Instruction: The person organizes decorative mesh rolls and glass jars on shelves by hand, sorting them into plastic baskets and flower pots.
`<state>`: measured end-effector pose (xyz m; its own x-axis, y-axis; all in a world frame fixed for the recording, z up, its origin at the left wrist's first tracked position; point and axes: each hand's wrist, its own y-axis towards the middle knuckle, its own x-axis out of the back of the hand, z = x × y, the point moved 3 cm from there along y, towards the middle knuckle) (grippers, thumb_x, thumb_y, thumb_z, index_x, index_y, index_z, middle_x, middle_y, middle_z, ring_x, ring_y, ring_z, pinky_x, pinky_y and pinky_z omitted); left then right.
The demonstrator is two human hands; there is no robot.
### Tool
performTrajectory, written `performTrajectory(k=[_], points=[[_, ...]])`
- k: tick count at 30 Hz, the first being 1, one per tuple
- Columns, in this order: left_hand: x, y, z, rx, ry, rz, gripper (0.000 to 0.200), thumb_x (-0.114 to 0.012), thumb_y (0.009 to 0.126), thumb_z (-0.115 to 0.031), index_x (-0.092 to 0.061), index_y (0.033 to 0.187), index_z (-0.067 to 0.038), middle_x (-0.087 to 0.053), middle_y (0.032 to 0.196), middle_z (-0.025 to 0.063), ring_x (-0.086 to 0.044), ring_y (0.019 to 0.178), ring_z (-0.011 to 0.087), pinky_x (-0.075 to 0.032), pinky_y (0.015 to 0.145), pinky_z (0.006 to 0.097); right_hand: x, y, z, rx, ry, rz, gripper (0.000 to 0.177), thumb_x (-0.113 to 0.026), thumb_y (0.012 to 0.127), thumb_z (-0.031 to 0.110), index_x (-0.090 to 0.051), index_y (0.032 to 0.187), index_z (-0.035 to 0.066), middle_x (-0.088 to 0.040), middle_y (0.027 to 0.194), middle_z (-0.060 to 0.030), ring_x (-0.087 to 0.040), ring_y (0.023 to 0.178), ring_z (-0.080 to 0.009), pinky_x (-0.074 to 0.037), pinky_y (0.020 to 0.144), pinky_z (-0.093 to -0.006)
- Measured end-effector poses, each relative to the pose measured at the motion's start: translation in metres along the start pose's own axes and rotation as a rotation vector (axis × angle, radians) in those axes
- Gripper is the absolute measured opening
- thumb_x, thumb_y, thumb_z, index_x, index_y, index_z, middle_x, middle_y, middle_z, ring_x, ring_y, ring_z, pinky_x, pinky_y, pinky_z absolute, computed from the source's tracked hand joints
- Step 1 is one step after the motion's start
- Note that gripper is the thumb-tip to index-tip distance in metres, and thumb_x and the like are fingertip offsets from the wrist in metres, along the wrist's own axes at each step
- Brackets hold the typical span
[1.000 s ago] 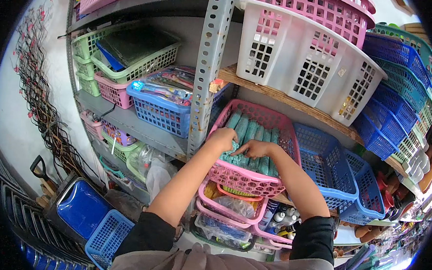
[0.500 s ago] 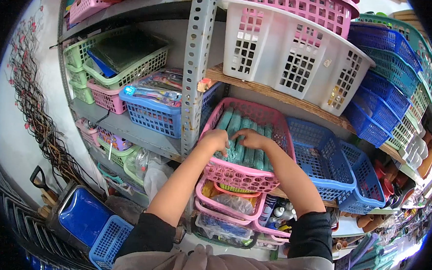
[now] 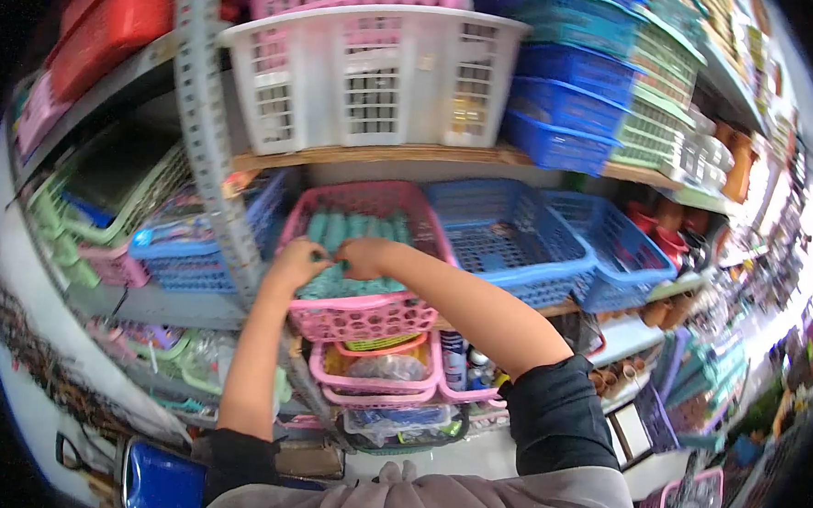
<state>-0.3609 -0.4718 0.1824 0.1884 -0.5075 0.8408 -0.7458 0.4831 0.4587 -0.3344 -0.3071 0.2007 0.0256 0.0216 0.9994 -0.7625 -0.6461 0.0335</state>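
A pink basket (image 3: pixel 358 308) on the shelf holds several long teal bundles (image 3: pixel 357 226) lying side by side; what they are made of I cannot make out. Over the basket's front left part, my left hand (image 3: pixel 295 267) has its fingertips pinched together at the bundles. Close beside it, my right hand (image 3: pixel 369 258) is bent inward with its fingers curled down toward the same spot. Anything between the fingers of either hand is too small and blurred to name.
Blue baskets (image 3: pixel 506 276) stand right of the pink one. A large white basket (image 3: pixel 315 65) rests on the shelf above. The metal post (image 3: pixel 208 142) rises on the left. Smaller pink trays (image 3: pixel 372 384) hold goods below, and blue crates (image 3: pixel 559 147) are stacked upper right.
The view has turned to the right, so the shelf and basket appear further left. My hands stay over the pink basket, and their fingertips have come closer together.
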Motion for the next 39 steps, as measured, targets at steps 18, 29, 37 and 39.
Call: performTrajectory(k=[18,29,37,39], points=[[-0.031,-0.039,-0.433,-0.607,-0.723,-0.089,0.017,-0.064,0.082,-0.008,-0.065,0.098,-0.004,-0.063,0.099,0.0121,-0.058,0.097,0.0298,-0.044,0.088,0.0374,0.077,-0.459,0.044,-0.370,-0.227,-0.751,0.009,-0.062,0.079,0.017,-0.061,0.081,0.008,-0.059,0.076,-0.0074,-0.061,0.072,-0.0257,-0.047,0.063,-0.0382],[-0.222,-0.119,-0.638,-0.576,-1.347,0.931,0.021,-0.058,0.092,-0.011,-0.064,0.109,-0.002,-0.063,0.106,0.0051,-0.061,0.094,0.0126,-0.047,0.083,0.0263,-0.015,-0.737,0.110,-1.295,0.255,-1.060,0.014,-0.060,0.087,0.006,-0.067,0.098,0.002,-0.065,0.090,-0.0096,-0.064,0.081,-0.0179,-0.051,0.070,-0.0291],[-0.300,-0.144,-0.711,-0.666,-1.305,1.136,0.022,-0.058,0.092,-0.014,-0.064,0.110,-0.001,-0.064,0.108,0.0059,-0.060,0.100,0.0139,-0.047,0.088,0.0284,-0.126,-0.879,0.107,-1.901,-0.036,-1.358,0.075,-0.077,0.074,0.016,-0.036,0.135,0.002,-0.047,0.122,-0.0187,-0.058,0.093,-0.0248,-0.051,0.072,-0.0343],[-0.315,-0.140,-0.726,-0.676,-1.306,1.183,0.022,-0.058,0.093,-0.014,-0.063,0.110,-0.001,-0.064,0.108,0.0063,-0.060,0.100,0.0139,-0.047,0.088,0.0284,-0.149,-0.896,0.097,-1.918,-0.019,-1.387,0.085,-0.080,0.072,0.017,-0.029,0.138,-0.001,-0.047,0.124,-0.0204,-0.058,0.093,-0.0236,-0.051,0.075,-0.0341]])
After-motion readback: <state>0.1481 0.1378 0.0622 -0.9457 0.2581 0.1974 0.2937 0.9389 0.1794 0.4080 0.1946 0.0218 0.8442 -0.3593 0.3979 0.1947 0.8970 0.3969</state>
